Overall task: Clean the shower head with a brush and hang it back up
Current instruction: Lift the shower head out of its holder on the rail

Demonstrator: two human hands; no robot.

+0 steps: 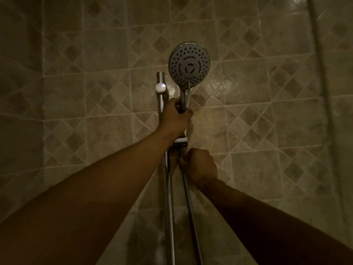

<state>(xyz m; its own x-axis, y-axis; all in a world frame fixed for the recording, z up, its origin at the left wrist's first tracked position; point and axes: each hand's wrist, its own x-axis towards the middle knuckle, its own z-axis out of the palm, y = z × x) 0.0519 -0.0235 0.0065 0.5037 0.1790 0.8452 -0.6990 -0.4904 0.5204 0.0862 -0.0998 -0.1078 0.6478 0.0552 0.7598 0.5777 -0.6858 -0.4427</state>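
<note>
The round grey shower head (189, 65) stands upright against the tiled wall, its nozzle face toward me. My left hand (174, 117) is wrapped around its chrome handle just below the face. The handle's lower end sits at the chrome holder (180, 142) on the vertical slide rail (160, 96). My right hand (199, 167) is closed around the top of the metal hose (190, 207), just under the holder. No brush is in view.
A white round knob (160, 87) sits on the rail near its top. The beige tiled wall (257, 121) fills the view. A wall corner (43, 131) runs down the left side, and a vertical pipe or edge (321, 73) runs down the far right.
</note>
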